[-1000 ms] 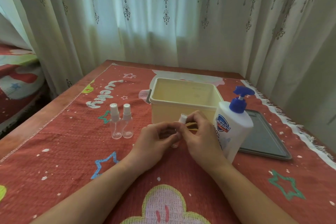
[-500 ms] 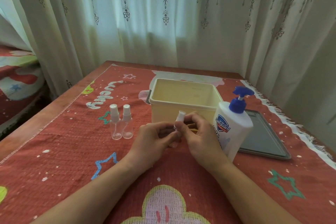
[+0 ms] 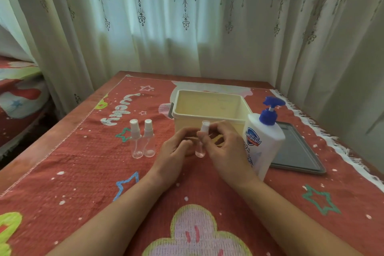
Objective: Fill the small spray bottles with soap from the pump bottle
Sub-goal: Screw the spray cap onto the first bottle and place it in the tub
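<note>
A small clear spray bottle (image 3: 201,149) with a white cap stands tilted between my hands in front of the tub. My left hand (image 3: 175,151) holds its body, and my right hand (image 3: 223,147) pinches the white cap at the top. Two more small clear spray bottles (image 3: 143,141) with white caps stand side by side on the cloth to the left. The white pump bottle (image 3: 262,141) with a blue pump head stands just right of my right hand.
A cream plastic tub (image 3: 209,106) sits behind my hands. A dark grey tray (image 3: 295,151) lies flat to the right, behind the pump bottle. The table carries a red patterned cloth (image 3: 83,172); curtains hang close behind it.
The small bottle has risen slightly and tilted in my hands, its base now showing below my fingers. My right fingers have shifted on the cap. Nothing else moved.
</note>
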A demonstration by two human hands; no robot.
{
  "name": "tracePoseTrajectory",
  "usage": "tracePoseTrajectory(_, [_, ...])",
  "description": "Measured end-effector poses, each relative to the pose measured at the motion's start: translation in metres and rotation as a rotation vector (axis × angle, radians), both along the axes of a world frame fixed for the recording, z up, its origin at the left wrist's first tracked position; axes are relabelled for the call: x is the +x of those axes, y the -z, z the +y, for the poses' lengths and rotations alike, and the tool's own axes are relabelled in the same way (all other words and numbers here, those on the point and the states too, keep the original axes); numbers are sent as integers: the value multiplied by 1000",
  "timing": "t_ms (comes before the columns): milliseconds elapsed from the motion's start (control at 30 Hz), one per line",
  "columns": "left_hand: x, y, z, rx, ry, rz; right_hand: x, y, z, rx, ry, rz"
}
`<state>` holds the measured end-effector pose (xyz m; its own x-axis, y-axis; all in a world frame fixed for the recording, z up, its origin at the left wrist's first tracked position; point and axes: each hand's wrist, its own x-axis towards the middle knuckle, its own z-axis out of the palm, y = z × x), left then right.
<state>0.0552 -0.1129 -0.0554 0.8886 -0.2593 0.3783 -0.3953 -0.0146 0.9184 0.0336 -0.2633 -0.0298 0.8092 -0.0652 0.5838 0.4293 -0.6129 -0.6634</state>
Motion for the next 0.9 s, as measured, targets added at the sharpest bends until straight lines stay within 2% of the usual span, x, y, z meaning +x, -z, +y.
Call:
tracePoseTrajectory(67, [6, 2, 2, -68, -39, 75, 1, -11, 6, -103, -1, -3])
tracePoseTrajectory(133, [14, 8, 4, -32, -107, 91, 5, -29, 17, -173, 9, -35])
tracePoseTrajectory(267, [22, 13, 3, -38, -145, 156, 37, -73, 37, -250, 149, -178])
tracePoseTrajectory(333, [24, 14, 3, -32, -151, 159, 62, -88, 43, -235, 209, -173])
tracePoseTrajectory(567, [25, 17, 0, 59, -189, 92, 158, -80, 45, -259, 315, 354])
tracePoseTrajectory(767, [24, 17, -3, 132, -223, -11, 185, -73, 59, -436, 309, 481])
tracePoseTrajectory(900, [24, 18, -4, 129, -219, -19, 193, -59, 59, -369, 293, 527])
